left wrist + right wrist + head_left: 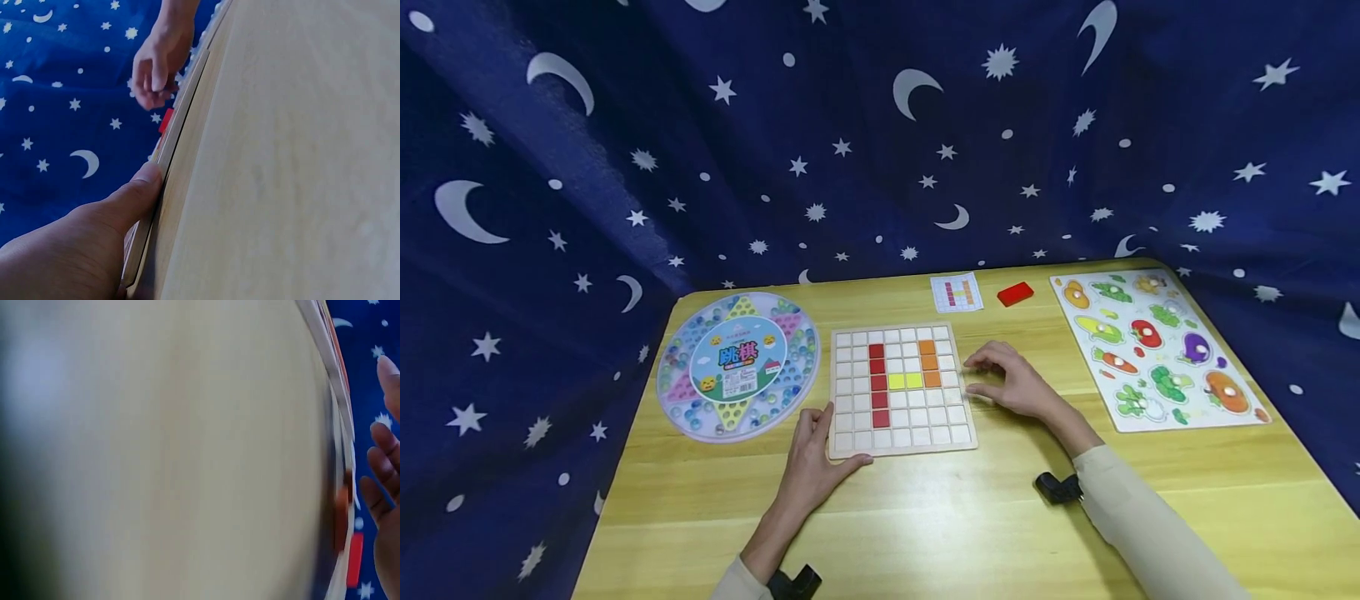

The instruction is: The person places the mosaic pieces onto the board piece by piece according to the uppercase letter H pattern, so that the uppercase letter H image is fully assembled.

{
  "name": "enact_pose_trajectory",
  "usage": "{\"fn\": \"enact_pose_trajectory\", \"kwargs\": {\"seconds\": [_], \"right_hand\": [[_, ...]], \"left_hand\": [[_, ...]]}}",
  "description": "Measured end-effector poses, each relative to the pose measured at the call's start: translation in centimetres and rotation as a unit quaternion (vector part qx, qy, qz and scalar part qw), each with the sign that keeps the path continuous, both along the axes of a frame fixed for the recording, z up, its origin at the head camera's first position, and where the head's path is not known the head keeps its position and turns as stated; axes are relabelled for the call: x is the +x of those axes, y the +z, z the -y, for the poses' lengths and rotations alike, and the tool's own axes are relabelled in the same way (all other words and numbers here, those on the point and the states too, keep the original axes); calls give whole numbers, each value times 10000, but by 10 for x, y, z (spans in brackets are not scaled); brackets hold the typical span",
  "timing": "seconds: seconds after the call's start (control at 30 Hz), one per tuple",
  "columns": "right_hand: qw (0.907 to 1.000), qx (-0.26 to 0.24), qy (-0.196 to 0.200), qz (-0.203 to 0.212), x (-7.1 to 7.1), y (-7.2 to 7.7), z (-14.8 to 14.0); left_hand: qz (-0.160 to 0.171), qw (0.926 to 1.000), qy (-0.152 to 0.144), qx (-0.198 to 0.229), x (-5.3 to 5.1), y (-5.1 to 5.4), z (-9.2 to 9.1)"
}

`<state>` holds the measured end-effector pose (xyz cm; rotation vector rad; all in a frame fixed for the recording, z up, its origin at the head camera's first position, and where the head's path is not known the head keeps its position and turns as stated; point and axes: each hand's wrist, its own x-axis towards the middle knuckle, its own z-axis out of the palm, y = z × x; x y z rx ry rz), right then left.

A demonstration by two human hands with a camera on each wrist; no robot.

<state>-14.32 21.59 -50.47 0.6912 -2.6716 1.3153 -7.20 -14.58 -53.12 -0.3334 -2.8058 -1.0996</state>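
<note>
A pale wooden grid board lies on the table with red tiles in one column, two yellow tiles beside it and three orange tiles in another column. My left hand spans the board's near left corner, its thumb along the near edge and its fingers at the left side. In the left wrist view that thumb presses on the board's edge. Beside the board's right edge hovers my right hand, fingers bent loosely and thumb apart. Nothing shows between its fingers in the right wrist view.
Behind the board are a small printed card with a matching coloured pattern and a red block. A round marble game board lies left, a vegetable peg puzzle right. A starry blue cloth hangs behind the table.
</note>
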Motion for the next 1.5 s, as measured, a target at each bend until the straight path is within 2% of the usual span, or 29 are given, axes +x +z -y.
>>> {"fn": "enact_pose_trajectory", "kwargs": {"seconds": [0.17, 0.33, 0.5, 0.8, 1.07, 1.33, 1.5], "right_hand": [[9995, 177, -245, -101, 13, 1, -22], [9975, 451, -425, 335, 23, -1, -36], [9940, 538, -362, 881, 29, -2, -50], [9894, 647, -280, 1270, 29, 2, -71], [9924, 731, -154, 979, 28, 4, -66], [9932, 595, -428, 903, 22, 1, -59], [9930, 566, -756, 712, 18, -3, -52]], "left_hand": [[-23, 10000, -9, -59, 0, 1, 1], [39, 10000, 9, -61, 1, 2, 2], [88, 10000, -44, 8, 1, 0, 1], [63, 10000, -55, 20, -1, 0, 0], [107, 9999, -7, 11, 1, 0, 1], [64, 10000, -7, -41, 1, 1, 1], [12, 10000, -33, -87, 0, 1, 1]]}}
